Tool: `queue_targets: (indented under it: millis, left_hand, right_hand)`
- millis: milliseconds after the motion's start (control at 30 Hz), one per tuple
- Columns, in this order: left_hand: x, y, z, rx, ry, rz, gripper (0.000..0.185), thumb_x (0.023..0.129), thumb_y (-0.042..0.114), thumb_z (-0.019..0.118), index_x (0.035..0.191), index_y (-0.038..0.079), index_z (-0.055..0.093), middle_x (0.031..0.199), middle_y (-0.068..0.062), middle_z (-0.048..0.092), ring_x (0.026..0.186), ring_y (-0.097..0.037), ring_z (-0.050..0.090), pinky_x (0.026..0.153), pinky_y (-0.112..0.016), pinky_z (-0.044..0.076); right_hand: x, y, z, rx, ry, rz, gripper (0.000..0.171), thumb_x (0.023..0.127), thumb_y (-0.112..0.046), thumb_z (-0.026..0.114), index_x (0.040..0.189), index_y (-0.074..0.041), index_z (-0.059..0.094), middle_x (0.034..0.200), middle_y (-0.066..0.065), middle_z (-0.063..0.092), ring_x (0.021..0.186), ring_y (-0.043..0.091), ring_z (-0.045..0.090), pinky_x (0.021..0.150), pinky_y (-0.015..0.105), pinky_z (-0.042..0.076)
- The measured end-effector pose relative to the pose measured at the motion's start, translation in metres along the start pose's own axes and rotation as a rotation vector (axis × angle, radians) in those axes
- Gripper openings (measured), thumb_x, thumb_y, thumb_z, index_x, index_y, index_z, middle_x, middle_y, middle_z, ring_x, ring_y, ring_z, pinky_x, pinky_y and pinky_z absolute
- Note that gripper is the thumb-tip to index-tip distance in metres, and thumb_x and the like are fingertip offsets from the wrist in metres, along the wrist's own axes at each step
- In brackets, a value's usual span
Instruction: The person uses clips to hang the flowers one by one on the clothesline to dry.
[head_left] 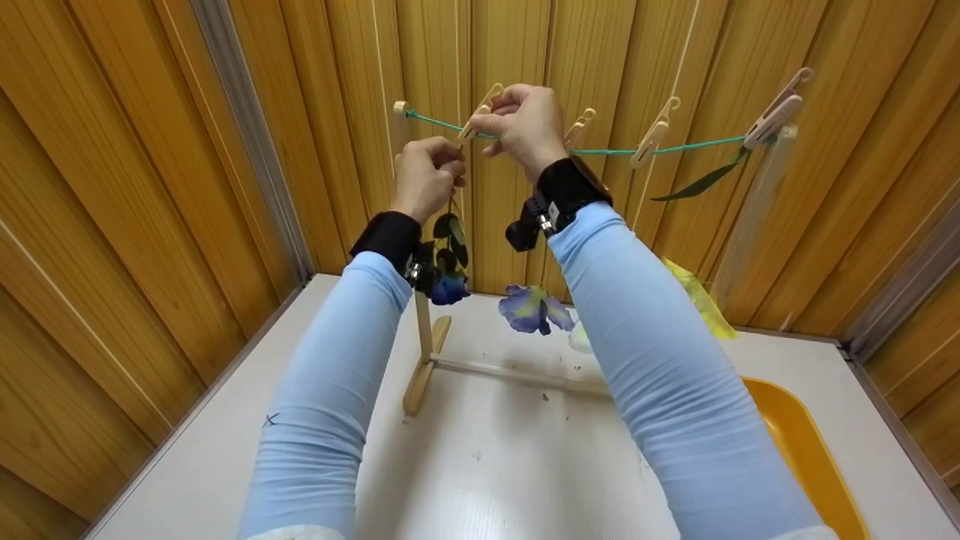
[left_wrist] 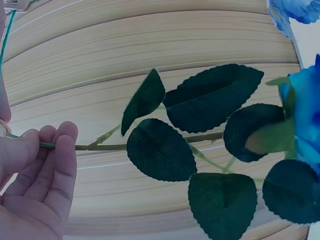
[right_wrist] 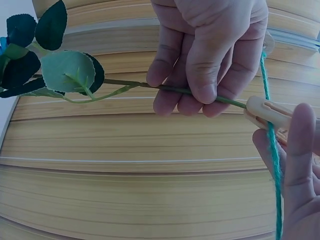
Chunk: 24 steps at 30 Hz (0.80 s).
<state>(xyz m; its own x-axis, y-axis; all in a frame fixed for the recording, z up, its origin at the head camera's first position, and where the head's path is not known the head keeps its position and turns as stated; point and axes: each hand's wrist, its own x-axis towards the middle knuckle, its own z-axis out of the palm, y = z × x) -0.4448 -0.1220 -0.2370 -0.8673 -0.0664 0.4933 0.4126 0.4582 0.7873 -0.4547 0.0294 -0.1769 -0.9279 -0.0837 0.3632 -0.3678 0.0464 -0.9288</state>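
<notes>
Nearest, two pale blue sleeves (head_left: 330,390) reaching up and away over the white worktop (head_left: 495,480), with an orange tray (head_left: 806,450) at its right edge. Raised that high, probably, because the green line (head_left: 675,147) runs well above the worktop, strung between the posts of a small wooden stand (head_left: 427,352).

Further up, the left hand (head_left: 426,176) curled round the thin green stem (left_wrist: 150,142) of a blue rose (left_wrist: 302,120), pinched between thumb and fingertips. Held stem upward, so the dark leaves (left_wrist: 160,150) and the bloom hang below the wrist. Apparently kept this way to bring the bare stem end up to the line, with the heavy head left to dangle.

Just beyond, the right hand (head_left: 525,124) closed on a pale clothes peg (right_wrist: 270,114) sitting on the line, fingers squeezing it. In the right wrist view, stem end lying right at the peg's mouth, touching or nearly so; whether already gripped inside cannot be told. Peg probably pressed open to take the stem.

So, the rose: below and between both hands, stem top in the left fingers, tip at the peg in the right.

Further along the line, three more pegs: two bare (head_left: 651,139), the last one (head_left: 776,116) clamping a long green leaf (head_left: 701,180). A second blue flower (head_left: 534,309) hanging lower, behind the right sleeve. Wooden panelling (head_left: 150,225) behind everything.
</notes>
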Motion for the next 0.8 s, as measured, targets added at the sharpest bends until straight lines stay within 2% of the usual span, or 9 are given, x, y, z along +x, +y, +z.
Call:
queue_targets:
  millis: [267, 467, 667, 800]
  left_hand:
    - [0.0015, -0.0019, 0.0003, 0.049, -0.024, 0.031, 0.018, 0.102, 0.001, 0.058, 0.112, -0.004, 0.072, 0.097, -0.012, 0.070, 0.086, -0.022, 0.070, 0.072, -0.026, 0.055]
    - [0.0027, -0.0040, -0.0012, 0.062, -0.043, 0.059, 0.020, 0.101, 0.002, 0.057, 0.113, -0.004, 0.072, 0.097, -0.012, 0.070, 0.084, -0.019, 0.068, 0.074, -0.026, 0.055]
    - [0.0040, -0.0041, -0.0018, 0.065, -0.047, 0.065, 0.023, 0.102, 0.002, 0.055, 0.115, -0.005, 0.072, 0.104, -0.015, 0.072, 0.087, -0.022, 0.070, 0.079, -0.029, 0.058]
    - [0.0042, -0.0043, -0.0019, 0.078, -0.045, 0.057, 0.022, 0.101, 0.002, 0.055, 0.114, -0.004, 0.072, 0.104, -0.015, 0.072, 0.084, -0.019, 0.067, 0.077, -0.028, 0.056]
  right_hand:
    - [0.0001, -0.0025, 0.0010, 0.039, -0.033, 0.041, 0.021, 0.090, 0.006, 0.074, 0.108, 0.003, 0.063, 0.102, 0.010, 0.064, 0.085, 0.019, 0.067, 0.060, 0.023, 0.058]
    - [0.0003, -0.0036, 0.0050, 0.055, -0.063, 0.050, 0.017, 0.091, 0.008, 0.071, 0.102, 0.000, 0.061, 0.101, 0.010, 0.064, 0.090, 0.022, 0.068, 0.065, 0.024, 0.060]
    - [0.0008, -0.0054, 0.0071, 0.025, -0.075, 0.054, 0.016, 0.092, 0.006, 0.072, 0.101, -0.001, 0.061, 0.101, 0.010, 0.065, 0.091, 0.022, 0.069, 0.067, 0.024, 0.060]
    - [0.0007, -0.0043, 0.0076, 0.018, -0.076, 0.063, 0.016, 0.092, 0.006, 0.071, 0.101, -0.001, 0.061, 0.101, 0.010, 0.065, 0.091, 0.022, 0.068, 0.068, 0.024, 0.060]
